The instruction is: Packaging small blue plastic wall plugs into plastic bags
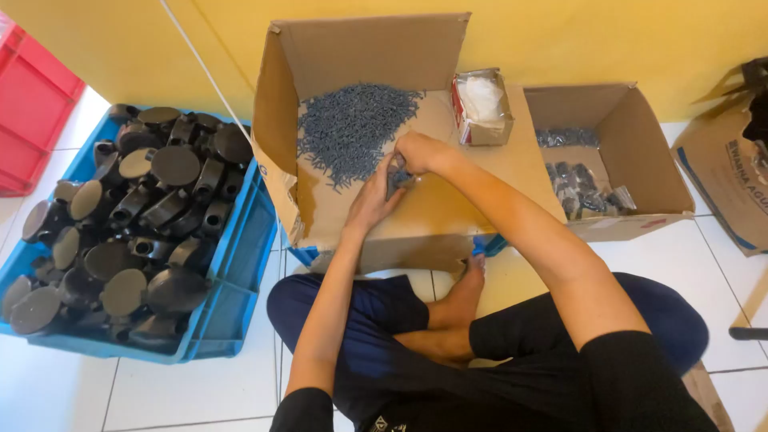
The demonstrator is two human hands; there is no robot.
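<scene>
Both hands meet over a flattened cardboard box [448, 212] in front of my crossed legs. My left hand [373, 198] cups a small bunch of grey screws [400, 179], fingers curled round them. My right hand [422, 152] comes in from above and pinches at the same bunch. A heap of the same grey screws [352, 124] lies on the cardboard just left of and behind the hands.
A blue crate [232, 272] full of black round-capped plastic parts [152, 216] stands at my left. A small open carton with white bags [482, 104] sits behind the hands. An open cardboard box [640, 152] with bagged dark parts is at the right. A red crate [32, 120] is far left.
</scene>
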